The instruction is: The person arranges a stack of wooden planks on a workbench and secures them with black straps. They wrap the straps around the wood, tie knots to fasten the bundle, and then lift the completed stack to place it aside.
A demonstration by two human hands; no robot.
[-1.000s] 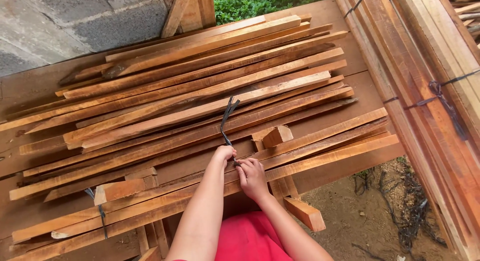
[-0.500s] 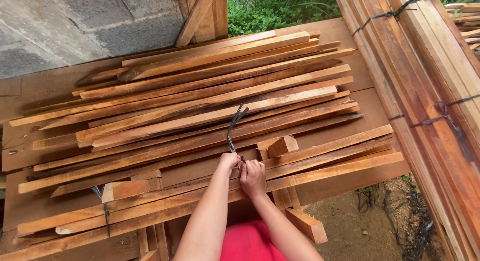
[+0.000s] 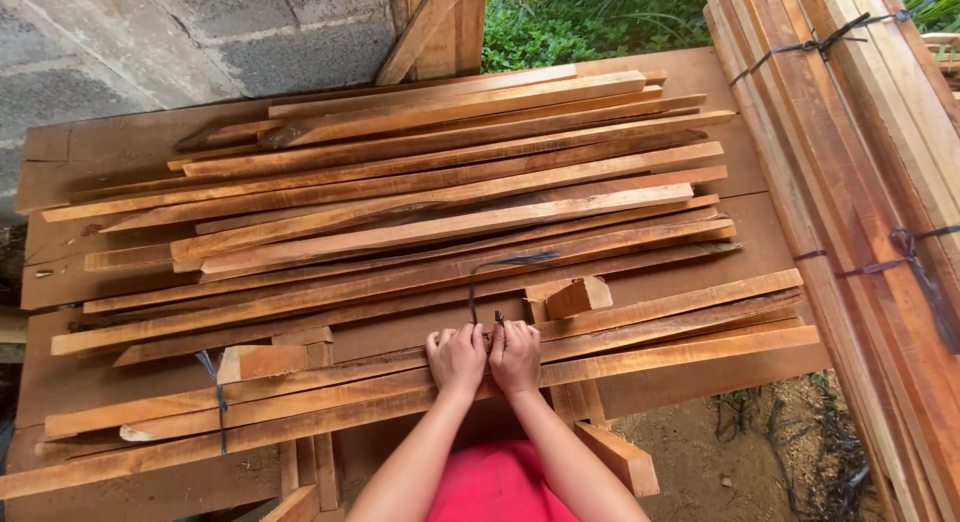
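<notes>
tying step: left hand (image 3: 456, 360) and right hand (image 3: 516, 356), fists closed side by side, pinch the dark binding strap (image 3: 482, 282) over the near slats (image 3: 640, 357) at 6 o'clock; next, likely a firm, even pull.

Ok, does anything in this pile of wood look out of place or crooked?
Yes: the slats lie fanned at uneven angles with ragged ends, and a short block sits loose beside both hands, which pinch a dark strap.

Single head view, steep downward, close over hands (image 3: 487, 357), slat pile (image 3: 400, 222).
</notes>
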